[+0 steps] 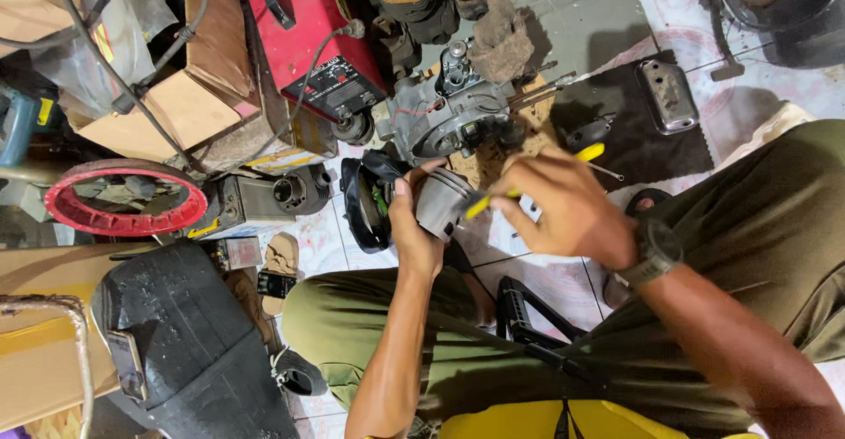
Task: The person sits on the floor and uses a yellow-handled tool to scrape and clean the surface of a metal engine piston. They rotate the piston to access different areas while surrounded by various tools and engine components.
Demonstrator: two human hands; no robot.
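My left hand grips a grey metal piston from below, holding it over the tiled floor in the middle of the head view. My right hand, with a dark watch on its wrist, holds a thin yellow-handled tool whose tip end meets the side of the piston. Just beyond the hands a grey engine case rests on a piece of cardboard.
A red welding machine stands at the back, with cables and cardboard boxes to its left. A red wheel rim, a metal cylinder, a black seat, a chrome cover on a dark mat, and my knees surround the spot.
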